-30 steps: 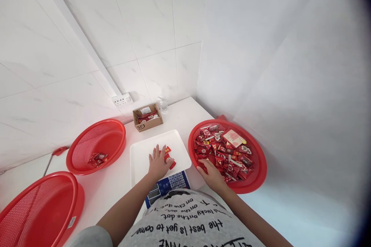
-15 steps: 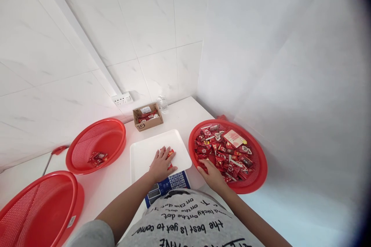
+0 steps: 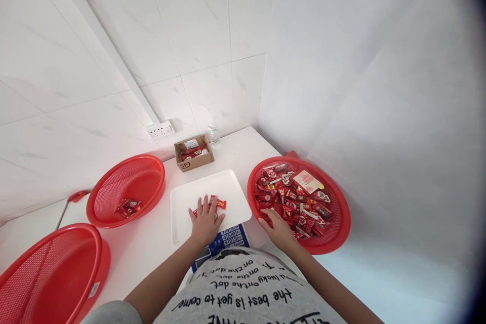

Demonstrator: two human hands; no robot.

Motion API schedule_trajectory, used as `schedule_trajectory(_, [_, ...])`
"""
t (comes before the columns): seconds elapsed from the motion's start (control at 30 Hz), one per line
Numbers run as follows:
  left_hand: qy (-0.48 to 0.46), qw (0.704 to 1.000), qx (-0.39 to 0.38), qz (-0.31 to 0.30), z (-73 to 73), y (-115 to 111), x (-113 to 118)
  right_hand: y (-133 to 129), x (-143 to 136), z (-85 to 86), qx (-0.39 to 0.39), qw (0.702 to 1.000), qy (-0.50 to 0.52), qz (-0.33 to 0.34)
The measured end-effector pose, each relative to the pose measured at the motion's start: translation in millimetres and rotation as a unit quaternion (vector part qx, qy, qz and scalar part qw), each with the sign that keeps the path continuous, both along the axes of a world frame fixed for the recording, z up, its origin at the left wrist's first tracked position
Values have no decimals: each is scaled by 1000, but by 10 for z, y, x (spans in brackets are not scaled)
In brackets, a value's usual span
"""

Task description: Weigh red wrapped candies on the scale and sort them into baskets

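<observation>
My left hand (image 3: pixel 205 221) is spread over some red packets (image 3: pixel 220 204) on the white tray (image 3: pixel 182 202) of a scale with a blue keypad (image 3: pixel 230 238). Its fingers are apart and cover part of the packets. At the near left rim of the right red basket (image 3: pixel 343 223) rests my right hand (image 3: pixel 276 228), its fingertips inside beside the candies. The thumb and fingers are apart and nothing shows between them. That basket holds many red wrapped packets (image 3: pixel 306 220) and a pale pink card (image 3: pixel 307 181).
A cardboard box (image 3: pixel 195 163) with red packets and a clear plastic container (image 3: pixel 213 135) stand by the wall. At the left, one red basket (image 3: pixel 152 197) holds a few packets; another red basket (image 3: pixel 68 273) is nearer. A socket strip (image 3: pixel 160 129) is on the wall.
My left hand has shifted left across the tray, uncovering red packets at its right. My right hand has stayed at the basket's rim.
</observation>
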State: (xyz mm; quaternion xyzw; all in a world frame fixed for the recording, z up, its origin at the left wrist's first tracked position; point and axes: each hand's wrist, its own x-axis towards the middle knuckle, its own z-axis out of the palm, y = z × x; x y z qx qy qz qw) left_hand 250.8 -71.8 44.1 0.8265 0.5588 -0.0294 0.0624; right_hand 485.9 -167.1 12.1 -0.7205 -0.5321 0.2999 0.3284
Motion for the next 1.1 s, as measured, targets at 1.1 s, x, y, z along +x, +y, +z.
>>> schedule_trajectory(1.1, [-100, 986, 73, -115, -98, -240, -333, 250, 299, -383, -218, 966, -131, -55])
